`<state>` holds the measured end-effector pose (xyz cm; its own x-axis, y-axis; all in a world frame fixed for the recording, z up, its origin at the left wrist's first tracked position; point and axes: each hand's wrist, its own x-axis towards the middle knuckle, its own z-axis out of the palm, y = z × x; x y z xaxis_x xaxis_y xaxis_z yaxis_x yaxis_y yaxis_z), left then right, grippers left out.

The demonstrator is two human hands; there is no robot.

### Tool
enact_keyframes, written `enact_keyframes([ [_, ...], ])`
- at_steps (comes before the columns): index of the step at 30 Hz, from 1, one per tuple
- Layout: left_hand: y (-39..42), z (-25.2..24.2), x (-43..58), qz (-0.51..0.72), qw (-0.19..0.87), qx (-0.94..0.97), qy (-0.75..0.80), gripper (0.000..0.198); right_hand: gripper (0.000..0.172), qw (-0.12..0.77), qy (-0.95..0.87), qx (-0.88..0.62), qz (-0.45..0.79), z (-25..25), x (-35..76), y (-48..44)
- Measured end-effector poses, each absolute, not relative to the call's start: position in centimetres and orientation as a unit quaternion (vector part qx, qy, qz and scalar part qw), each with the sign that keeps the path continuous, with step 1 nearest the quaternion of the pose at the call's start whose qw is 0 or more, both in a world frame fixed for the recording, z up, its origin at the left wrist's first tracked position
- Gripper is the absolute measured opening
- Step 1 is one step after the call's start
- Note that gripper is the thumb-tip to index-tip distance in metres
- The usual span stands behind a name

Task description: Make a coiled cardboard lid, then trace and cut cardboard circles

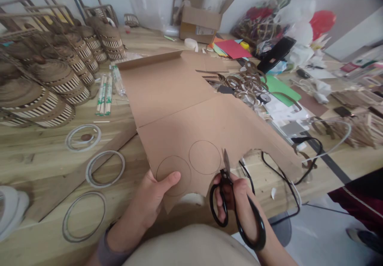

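A large sheet of brown cardboard (176,94) lies across the table, with two circles drawn near its front edge. My left hand (155,192) grips that front edge, its thumb lying over the left circle and its other fingers hidden underneath. In my right hand (241,202) is a pair of black-handled scissors (226,166), my fingers through the handle loops. The blades point away from me at the cardboard, just right of the right circle. Along the front, the cardboard edge has curved cut-outs.
Several pale rings (105,169) and a cardboard strip (80,174) lie to the left. Behind them stand several woven lantern-like pieces (60,78) and wrapped sticks (104,94). An open box (200,22), coloured paper (233,49) and a black cable (295,194) are farther back and right.
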<state>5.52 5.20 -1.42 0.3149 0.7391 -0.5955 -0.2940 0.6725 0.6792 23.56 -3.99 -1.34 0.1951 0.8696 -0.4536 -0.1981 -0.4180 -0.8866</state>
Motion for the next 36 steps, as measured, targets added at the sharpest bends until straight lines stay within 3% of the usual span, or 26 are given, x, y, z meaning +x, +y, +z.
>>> enact_keyframes([
  [5,5.2,-1.7,5.4,0.335,0.779,0.247,0.470,0.067,0.074,0.456,-0.280,-0.653,0.536,-0.9,23.9,-3.4],
  [15,5.3,-2.0,5.3,0.334,0.780,0.223,0.479,0.080,0.065,0.431,-0.302,-0.683,0.506,-1.5,23.5,-3.8],
  [24,5.1,-2.6,4.8,0.334,0.788,0.243,0.456,0.072,0.072,0.450,-0.278,-0.656,0.539,-1.3,24.2,-2.9],
  [36,5.4,-2.0,4.7,0.329,0.773,0.258,0.477,0.073,0.066,0.424,-0.317,-0.699,0.481,-1.0,24.0,-2.5],
])
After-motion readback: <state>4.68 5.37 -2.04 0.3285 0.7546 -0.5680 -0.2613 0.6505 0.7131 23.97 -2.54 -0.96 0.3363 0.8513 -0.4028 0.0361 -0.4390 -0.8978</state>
